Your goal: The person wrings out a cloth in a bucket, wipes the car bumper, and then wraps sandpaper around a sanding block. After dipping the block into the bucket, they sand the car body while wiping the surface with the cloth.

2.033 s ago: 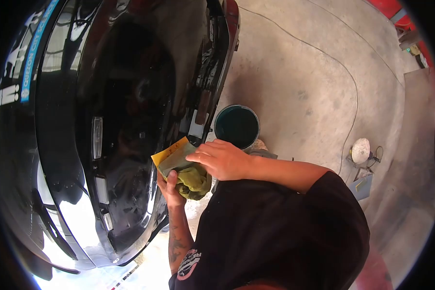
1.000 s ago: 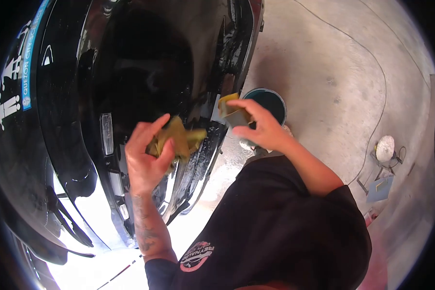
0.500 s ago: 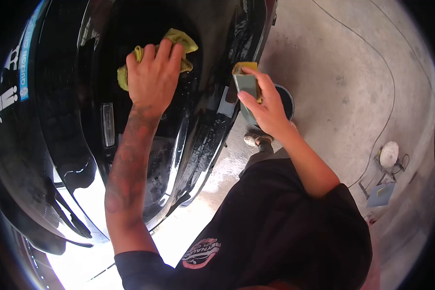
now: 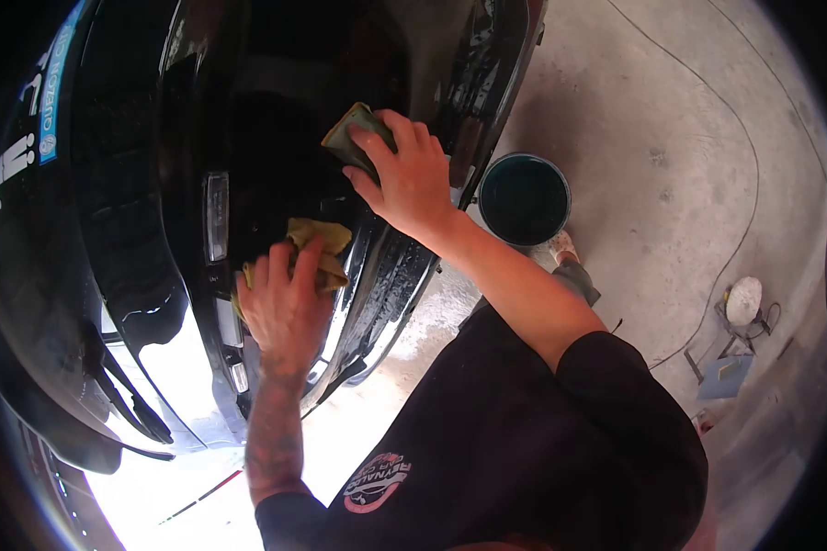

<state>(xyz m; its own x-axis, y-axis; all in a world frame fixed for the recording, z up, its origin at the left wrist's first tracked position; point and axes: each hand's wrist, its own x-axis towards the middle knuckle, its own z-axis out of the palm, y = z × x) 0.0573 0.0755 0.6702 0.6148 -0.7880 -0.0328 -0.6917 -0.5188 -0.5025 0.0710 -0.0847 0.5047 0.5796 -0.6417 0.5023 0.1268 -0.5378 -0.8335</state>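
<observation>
A glossy black car body fills the left half of the view, wet along its lower trim. My left hand presses a crumpled yellow-green cloth against the panel beside a small rectangular lamp. My right hand holds a folded sheet of sandpaper, yellow on one face and grey-green on the other, flat against the panel above the cloth. Both forearms reach up from my black shirt at the bottom.
A round bucket of dark green water stands on the concrete floor just right of the car. A thin cable curves across the floor. A small round white object and a blue-grey board lie at the right.
My left hand has slid the cloth down the panel from high up to beside the lamp. My right hand has moved left from the car's edge and laid the sandpaper on the panel.
</observation>
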